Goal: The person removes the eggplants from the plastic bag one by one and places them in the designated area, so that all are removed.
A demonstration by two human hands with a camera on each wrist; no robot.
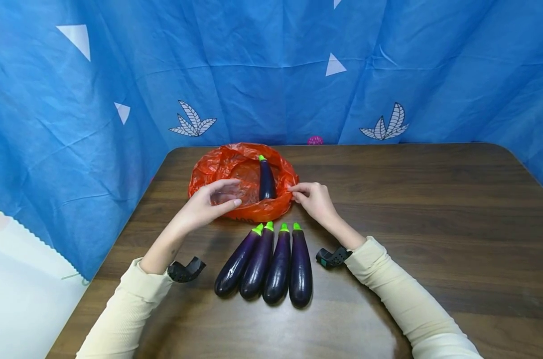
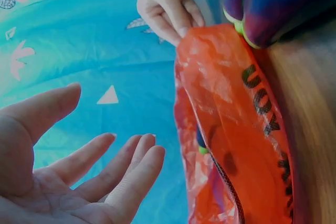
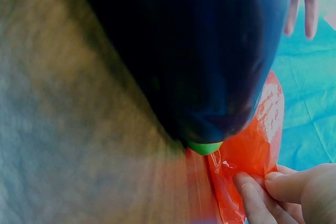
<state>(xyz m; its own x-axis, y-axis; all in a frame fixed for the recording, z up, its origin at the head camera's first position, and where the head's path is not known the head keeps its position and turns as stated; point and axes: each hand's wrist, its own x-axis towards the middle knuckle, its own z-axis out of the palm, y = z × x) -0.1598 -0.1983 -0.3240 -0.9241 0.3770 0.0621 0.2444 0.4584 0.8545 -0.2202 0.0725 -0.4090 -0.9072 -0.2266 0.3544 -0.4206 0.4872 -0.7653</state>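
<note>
A red plastic bag (image 1: pixel 206 172) lies with its mouth spread at the far left of the table. Inside it rests one eggplant (image 1: pixel 266 179), green stem end pointing away. My right hand (image 1: pixel 315 199) pinches the bag's right rim between thumb and fingers, which the right wrist view also shows. Over the bag's front left part is my left hand (image 1: pixel 208 202), its fingers spread and holding nothing; in the left wrist view the palm (image 2: pixel 79 198) is bare. Several more eggplants (image 1: pixel 276 269) lie side by side in front of the bag, green stems toward it.
The brown wooden table (image 1: pixel 424 214) reaches to a blue patterned cloth (image 1: pixel 271 75) hanging behind it. Black camera mounts (image 1: pixel 186 269) sit at both wrists. A white surface (image 1: pixel 20 289) shows beyond the table's left edge.
</note>
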